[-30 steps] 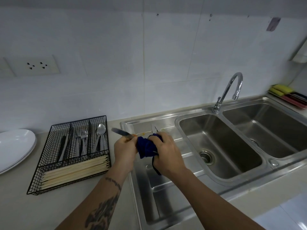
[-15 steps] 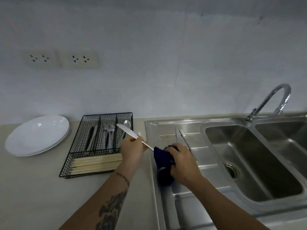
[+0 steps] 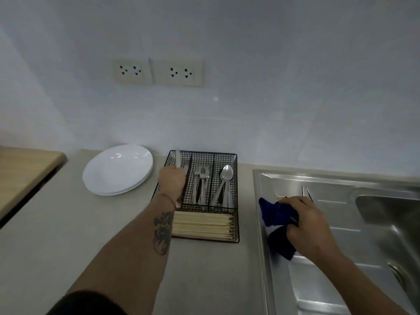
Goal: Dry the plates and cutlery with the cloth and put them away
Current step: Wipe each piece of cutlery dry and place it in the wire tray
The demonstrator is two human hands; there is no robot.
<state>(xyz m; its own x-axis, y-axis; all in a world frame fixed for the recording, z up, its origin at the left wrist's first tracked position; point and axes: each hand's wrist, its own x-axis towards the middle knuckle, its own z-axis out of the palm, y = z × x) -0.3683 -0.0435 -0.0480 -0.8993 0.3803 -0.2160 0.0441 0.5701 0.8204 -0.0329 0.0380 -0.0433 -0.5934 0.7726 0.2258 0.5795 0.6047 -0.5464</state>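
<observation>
Left hand (image 3: 172, 181): fingers curled round the knife (image 3: 178, 158), over the tray's (image 3: 236, 201) leftmost slot.
Knife axis: blade points away from the fingers, along the slot.
Right hand (image 3: 309, 223): grips the cloth (image 3: 276, 220), well apart.

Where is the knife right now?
In the head view, the knife is in the left hand, over the leftmost compartment of the wire cutlery tray.

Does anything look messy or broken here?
Nothing looks broken or spilled. The left hand holds a knife at the wire caddy's left slot, the plates sit stacked, and the right hand grips the blue cloth on the drainboard.
</observation>
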